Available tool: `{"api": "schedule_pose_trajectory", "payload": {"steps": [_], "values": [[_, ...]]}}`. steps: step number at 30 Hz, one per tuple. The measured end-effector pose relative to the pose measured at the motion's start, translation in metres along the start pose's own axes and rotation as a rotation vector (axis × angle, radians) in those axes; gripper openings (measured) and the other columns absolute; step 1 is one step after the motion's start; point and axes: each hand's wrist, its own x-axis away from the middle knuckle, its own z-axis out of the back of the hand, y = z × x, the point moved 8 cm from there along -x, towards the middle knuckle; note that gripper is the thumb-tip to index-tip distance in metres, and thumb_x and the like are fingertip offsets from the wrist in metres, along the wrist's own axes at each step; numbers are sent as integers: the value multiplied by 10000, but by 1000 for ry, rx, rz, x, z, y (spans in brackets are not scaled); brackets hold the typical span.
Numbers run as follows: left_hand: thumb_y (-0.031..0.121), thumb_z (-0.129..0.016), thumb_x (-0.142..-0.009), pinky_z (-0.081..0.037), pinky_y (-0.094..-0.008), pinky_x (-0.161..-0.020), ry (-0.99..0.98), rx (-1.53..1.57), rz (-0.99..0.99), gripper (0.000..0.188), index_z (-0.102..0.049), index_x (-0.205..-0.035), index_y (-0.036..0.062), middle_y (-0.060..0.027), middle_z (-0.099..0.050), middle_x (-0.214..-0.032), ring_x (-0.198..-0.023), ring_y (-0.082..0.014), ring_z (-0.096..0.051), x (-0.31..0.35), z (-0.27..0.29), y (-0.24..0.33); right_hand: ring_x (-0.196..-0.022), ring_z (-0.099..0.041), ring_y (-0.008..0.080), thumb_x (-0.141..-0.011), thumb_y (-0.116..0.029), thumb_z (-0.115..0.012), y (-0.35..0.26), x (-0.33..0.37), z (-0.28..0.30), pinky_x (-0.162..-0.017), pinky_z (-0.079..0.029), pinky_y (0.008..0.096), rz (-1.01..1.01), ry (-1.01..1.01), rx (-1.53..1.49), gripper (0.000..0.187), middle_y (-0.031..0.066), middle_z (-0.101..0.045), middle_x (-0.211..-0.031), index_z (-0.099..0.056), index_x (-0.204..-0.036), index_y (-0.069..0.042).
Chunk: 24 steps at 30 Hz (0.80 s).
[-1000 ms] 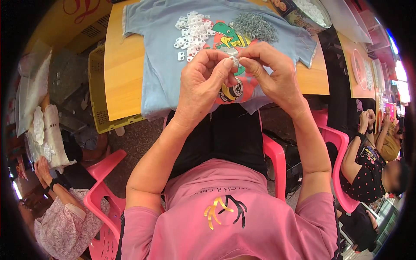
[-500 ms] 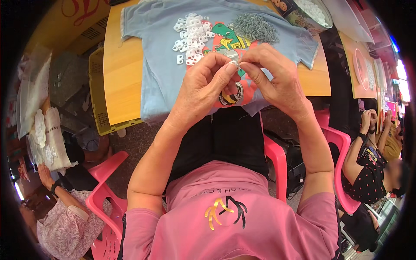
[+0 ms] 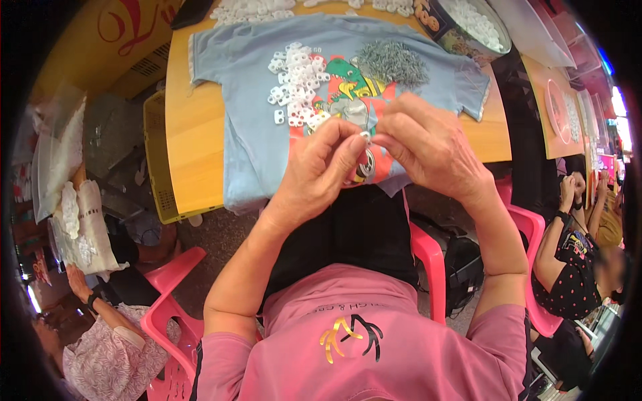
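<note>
Both hands sit a little nearer the body than half a second ago, and the right hand (image 3: 431, 150) has rolled over so that more of its back shows. The view has tipped too, so a far row of white parts (image 3: 251, 9) now shows along the top.

Gold and black branching marks sit on the wearer's pink top (image 3: 401, 347), beneath a dark line of lettering. Red script runs over a yellow panel (image 3: 144, 30) at upper left, and the tin (image 3: 447, 35) at upper right carries a printed label too small to read.

Between the hands, over the shirt's printed picture, is a small white piece (image 3: 366, 136), pinched by thumb and forefinger of the left hand (image 3: 317, 164). Right thumb and forefinger are drawn close together beside it; whether they grip anything, I cannot tell.

Spread on the wooden table (image 3: 190, 144), a blue shirt (image 3: 251, 120) bears a heap of white plastic pieces (image 3: 294, 83) and a grey pile (image 3: 393, 63) of small slim parts. Around it stand a yellow crate (image 3: 157, 160), pink chairs (image 3: 428, 257) and seated people on either side.
</note>
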Motion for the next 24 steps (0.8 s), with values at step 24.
{"api": "schedule_pose_trajectory", "payload": {"steps": [24], "values": [[102,-523,-997,-420,-222,-535,108,41,-39,114,-568,-978,-1,-17,-567,-737,-604,-57,-501,2,2,-4,-668,-517,328,-902,-53,-600,5,-2,-24,-576,-436,376,-119,84,-128,106,131,-506,-756,-529,-858,13]]}}
